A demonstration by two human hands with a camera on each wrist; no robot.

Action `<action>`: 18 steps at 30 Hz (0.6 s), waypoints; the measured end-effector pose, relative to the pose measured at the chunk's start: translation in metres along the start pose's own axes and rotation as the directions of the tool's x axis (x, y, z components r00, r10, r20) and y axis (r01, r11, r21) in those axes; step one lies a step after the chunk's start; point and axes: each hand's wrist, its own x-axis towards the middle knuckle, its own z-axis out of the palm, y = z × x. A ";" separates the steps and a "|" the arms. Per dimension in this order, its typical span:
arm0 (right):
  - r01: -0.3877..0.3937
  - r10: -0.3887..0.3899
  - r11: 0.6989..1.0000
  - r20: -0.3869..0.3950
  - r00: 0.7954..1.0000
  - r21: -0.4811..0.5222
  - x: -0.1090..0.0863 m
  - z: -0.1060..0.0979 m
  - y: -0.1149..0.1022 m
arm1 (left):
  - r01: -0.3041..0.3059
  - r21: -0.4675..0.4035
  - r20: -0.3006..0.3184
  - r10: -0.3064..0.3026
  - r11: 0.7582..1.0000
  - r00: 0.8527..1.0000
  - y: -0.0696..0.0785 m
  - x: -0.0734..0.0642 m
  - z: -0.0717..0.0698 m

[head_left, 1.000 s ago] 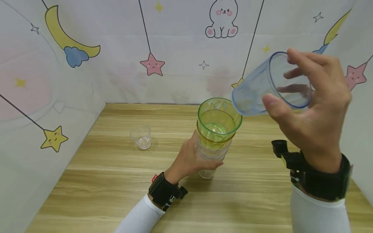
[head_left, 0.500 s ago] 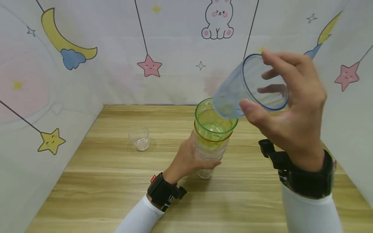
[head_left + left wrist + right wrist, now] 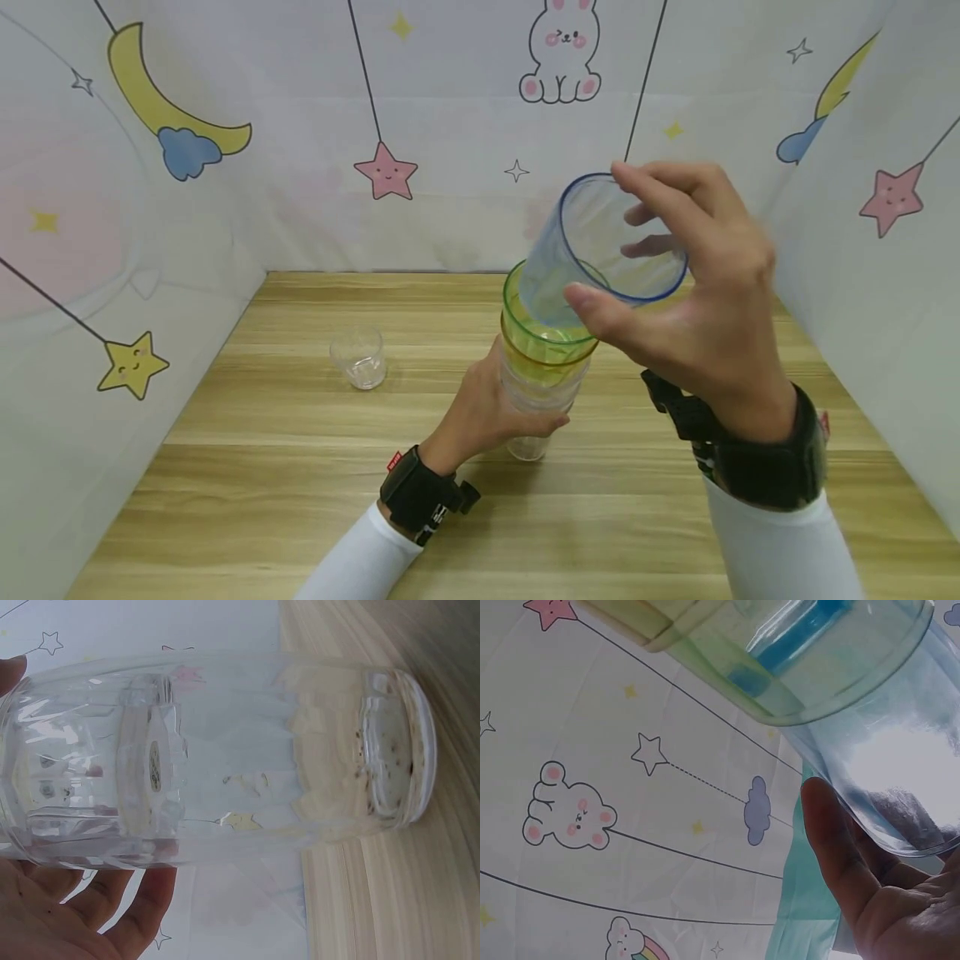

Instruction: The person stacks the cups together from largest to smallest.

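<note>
In the head view my left hand point(image 3: 487, 404) grips an upright stack of nested cups around its clear lower part point(image 3: 546, 396). An amber cup point(image 3: 551, 367) sits above that, with a green cup point(image 3: 512, 312) on top. My right hand point(image 3: 701, 308) holds a tilted blue cup point(image 3: 551, 267) near its rim, thumb on one side and fingers on the other. The blue cup's base is inside the green cup's mouth, also visible in the right wrist view. Nested clear cups point(image 3: 240, 750) fill the left wrist view, their bottom near the table; fingers curl behind them.
A small clear cup point(image 3: 362, 360) stands on the wood-grain table point(image 3: 247, 492), left of the stack. Behind the table and at both sides hang white cloth walls point(image 3: 450, 225) printed with stars, a moon and a rabbit.
My right hand has moved left and slightly down with the blue cup, bringing its base from beside the green cup into its mouth. My left hand keeps its grip on the stack.
</note>
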 end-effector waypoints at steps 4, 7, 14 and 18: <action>0.023 -0.022 0.999 0.064 0.998 -0.023 -0.002 0.003 0.004 | 0.000 0.008 -0.003 0.000 1.000 1.000 0.001 0.000 0.000; 0.022 -0.021 1.000 0.079 0.997 -0.016 -0.003 0.006 0.006 | 0.003 0.008 -0.002 -0.003 1.000 1.000 0.001 0.000 0.000; -0.014 0.015 1.000 0.128 0.992 -0.016 -0.008 0.013 0.010 | 0.014 -0.001 -0.005 -0.014 1.000 1.000 0.001 -0.001 -0.001; -0.034 0.040 0.999 0.168 0.985 -0.039 -0.010 0.016 0.016 | 0.021 0.009 -0.001 -0.021 1.000 1.000 0.000 -0.002 -0.001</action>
